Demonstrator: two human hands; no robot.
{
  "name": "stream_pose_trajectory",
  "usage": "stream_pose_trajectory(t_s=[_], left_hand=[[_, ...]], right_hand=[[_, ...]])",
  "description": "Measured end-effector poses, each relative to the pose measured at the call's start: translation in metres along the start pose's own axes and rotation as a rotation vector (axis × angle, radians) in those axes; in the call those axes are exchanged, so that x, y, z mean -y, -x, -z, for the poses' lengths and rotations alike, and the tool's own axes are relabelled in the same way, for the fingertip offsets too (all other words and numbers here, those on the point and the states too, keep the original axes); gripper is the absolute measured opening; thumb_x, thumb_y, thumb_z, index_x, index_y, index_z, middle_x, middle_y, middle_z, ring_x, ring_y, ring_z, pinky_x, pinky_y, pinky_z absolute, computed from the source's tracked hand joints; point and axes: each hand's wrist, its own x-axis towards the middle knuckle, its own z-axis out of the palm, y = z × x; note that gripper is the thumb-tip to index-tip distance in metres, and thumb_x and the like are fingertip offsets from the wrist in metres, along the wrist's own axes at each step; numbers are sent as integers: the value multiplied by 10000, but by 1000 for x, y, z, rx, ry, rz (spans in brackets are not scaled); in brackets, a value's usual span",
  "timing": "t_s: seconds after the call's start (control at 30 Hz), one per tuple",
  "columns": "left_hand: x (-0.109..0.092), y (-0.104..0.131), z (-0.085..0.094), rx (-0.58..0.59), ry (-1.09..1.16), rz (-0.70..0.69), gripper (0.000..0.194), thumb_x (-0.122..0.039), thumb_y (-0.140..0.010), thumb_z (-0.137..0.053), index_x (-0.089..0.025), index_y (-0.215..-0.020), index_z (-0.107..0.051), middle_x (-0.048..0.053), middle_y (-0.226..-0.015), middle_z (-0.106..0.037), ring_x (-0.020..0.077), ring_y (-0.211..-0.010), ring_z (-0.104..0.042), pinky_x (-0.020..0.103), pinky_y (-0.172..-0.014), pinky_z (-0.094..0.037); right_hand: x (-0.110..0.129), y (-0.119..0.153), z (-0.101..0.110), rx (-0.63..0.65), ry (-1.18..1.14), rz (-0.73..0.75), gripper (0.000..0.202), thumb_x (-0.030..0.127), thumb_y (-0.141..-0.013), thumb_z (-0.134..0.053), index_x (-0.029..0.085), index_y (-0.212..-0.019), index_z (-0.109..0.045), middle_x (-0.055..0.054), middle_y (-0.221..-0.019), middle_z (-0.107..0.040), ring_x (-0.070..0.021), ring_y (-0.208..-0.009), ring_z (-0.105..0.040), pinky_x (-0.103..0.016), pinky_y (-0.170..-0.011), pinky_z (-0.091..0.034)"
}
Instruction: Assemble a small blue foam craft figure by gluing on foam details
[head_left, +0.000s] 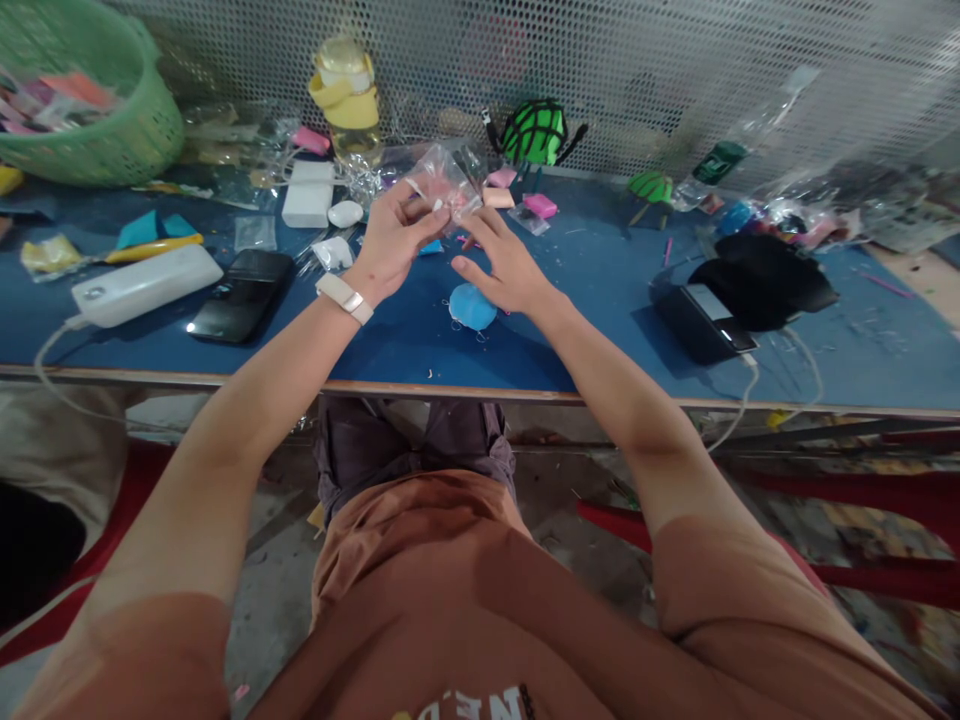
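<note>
My left hand pinches a clear plastic bag with pinkish contents, raised above the blue table. At the bag's right edge is my right hand, its fingertips touching the plastic and its thumb held apart. Whether those fingertips grip the bag is unclear. Under the right hand lies a rounded light-blue piece with small wire loops along its edge. Just beyond the hands are small blocks of pink clay and peach clay, partly wrapped.
To the left lie a black phone, a white power bank and a green basket. A yellow-lidded bottle and a green-and-black figure stand at the back. On the right are a black box and a clear bottle.
</note>
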Motion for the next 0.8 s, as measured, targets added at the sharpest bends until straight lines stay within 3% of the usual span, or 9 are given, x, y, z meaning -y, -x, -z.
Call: stream_pose_trajectory(t_s=[0.1, 0.17, 0.23, 0.33, 0.5, 0.63, 0.8], left_hand=[[-20, 8, -11, -7, -35, 96, 679, -761, -851, -1039, -405, -1354, -755, 5, -1098, -891, 301, -1325, -803, 552, -1116, -691], [-34, 13, -18, -58, -38, 180, 574, -719, -961, -969, -335, -1332, -758, 37, -1174, -885, 335, -1442, -795, 564, -1181, -683], [-41, 16, -22, -80, 0, 246, 473, -671, -1019, -942, -290, -1238, -765, 52, -1221, -878, 341, -1422, -815, 562, -1190, -693], [-41, 18, -22, -40, 28, 317, 461, -693, -1036, -930, -267, -1117, -775, 76, -1218, -875, 320, -1238, -862, 572, -1110, -731], [-30, 19, -19, -31, -107, 253, 660, -858, -996, -882, -211, -1058, -765, 95, -978, -801, 335, -1119, -866, 564, -998, -754], [-28, 18, -18, -30, -162, 189, 699, -905, -991, -843, -213, -991, -743, 57, -845, -706, 322, -1030, -860, 538, -940, -757], [-32, 18, -17, 20, -156, 163, 690, -895, -980, -862, -221, -929, -719, 40, -798, -651, 294, -957, -832, 504, -897, -745]], right_hand=[[-6, 0, -1, 19, 89, 21, 967, 1037, -1062, -453, 354, -1733, -589, -168, -1699, -638, -431, -1406, -756, -804, -1345, -545], [-8, 0, -1, 28, 151, 24, 991, 1026, -1084, -402, 333, -1778, -541, -189, -1730, -610, -434, -1402, -761, -813, -1327, -554], [-8, 0, -1, 22, 202, 13, 995, 1011, -1102, -360, 326, -1809, -504, -201, -1735, -600, -438, -1427, -751, -801, -1325, -560], [-7, 0, -1, 2, 244, -7, 980, 989, -1121, -324, 336, -1837, -468, -201, -1725, -602, -443, -1484, -725, -771, -1331, -567], [-3, 1, -2, -1, 243, 3, 976, 989, -1126, -325, 353, -1858, -433, -182, -1707, -621, -403, -1372, -775, -723, -1273, -626], [-4, 1, -2, -9, 223, 32, 1067, 1004, -1117, -325, 249, -1861, -438, -217, -1664, -633, -360, -1245, -807, -650, -1212, -671], [-10, 0, -1, 11, 170, 37, 1039, 1003, -1109, -365, 349, -1917, -368, -186, -1769, -597, -409, -1370, -785, -749, -1322, -580]])
